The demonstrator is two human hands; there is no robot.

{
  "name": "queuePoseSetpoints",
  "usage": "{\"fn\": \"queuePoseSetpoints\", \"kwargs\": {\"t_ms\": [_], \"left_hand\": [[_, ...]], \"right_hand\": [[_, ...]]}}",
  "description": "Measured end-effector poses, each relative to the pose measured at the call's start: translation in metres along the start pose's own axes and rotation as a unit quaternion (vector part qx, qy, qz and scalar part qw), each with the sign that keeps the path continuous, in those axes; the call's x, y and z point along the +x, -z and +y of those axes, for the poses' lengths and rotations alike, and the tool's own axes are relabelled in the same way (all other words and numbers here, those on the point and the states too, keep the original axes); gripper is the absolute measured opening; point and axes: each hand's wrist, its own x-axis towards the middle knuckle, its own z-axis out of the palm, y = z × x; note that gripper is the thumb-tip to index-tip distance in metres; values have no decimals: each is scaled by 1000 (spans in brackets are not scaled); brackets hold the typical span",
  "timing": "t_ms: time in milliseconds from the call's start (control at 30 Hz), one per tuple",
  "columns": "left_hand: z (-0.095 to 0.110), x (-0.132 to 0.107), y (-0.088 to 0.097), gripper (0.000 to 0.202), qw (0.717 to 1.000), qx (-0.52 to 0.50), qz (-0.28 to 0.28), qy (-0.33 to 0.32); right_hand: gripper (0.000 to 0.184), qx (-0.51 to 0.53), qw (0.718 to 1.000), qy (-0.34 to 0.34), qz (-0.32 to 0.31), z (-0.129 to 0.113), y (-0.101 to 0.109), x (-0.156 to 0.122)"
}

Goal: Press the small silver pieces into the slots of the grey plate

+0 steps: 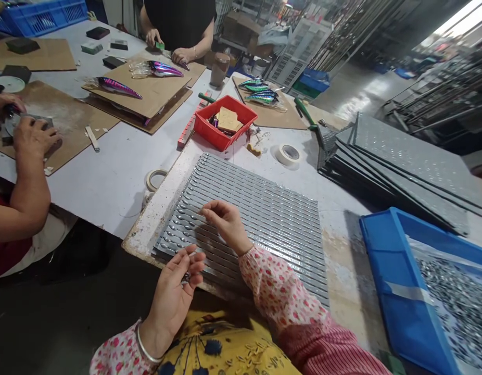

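Observation:
In front of me lies a grey ridged board (pixel 260 219) with long parallel rows. Small silver oval pieces (pixel 180 221) sit in the rows toward its left end. My right hand (pixel 227 225) hovers over that part of the board, thumb and finger pinched together; whatever is between the fingertips is too small to make out. Palm up at the board's near left corner, my left hand (pixel 174 289) is cupped around a few small shiny pieces (pixel 185 279), partly hidden by the fingers.
A blue bin (pixel 393 291) of small silver pieces stands right, below stacked grey boards (pixel 416 161). Ahead are a red tray (pixel 225 122), a tape roll (pixel 288 154) and fishing lures (pixel 163 69). Co-workers' hands (pixel 34 135) work at left and across the table.

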Motion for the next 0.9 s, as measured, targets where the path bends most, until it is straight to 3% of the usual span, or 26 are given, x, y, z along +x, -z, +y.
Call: {"fn": "queuePoseSetpoints", "kwargs": {"t_ms": [100,233,333,467,800,900], "left_hand": [[-2,1,4,14,999,-13,-26,19],[-3,2,8,16,997,-37,-61,30],[-3,2,11,20,997,-34,-50,37],[-4,2,13,12,998,-28,-37,30],[-7,2,14,7,997,-31,-50,44],[-7,1,14,13,998,-25,-49,41]], "right_hand": [[17,-123,992,25,12,9,0,17],[10,-312,945,99,32,18,-6,20],[11,-382,916,107,62,23,-9,16],[14,-419,899,91,86,26,-10,12],[11,-435,895,51,80,24,-11,15],[13,-412,906,46,79,22,-9,15]]}}
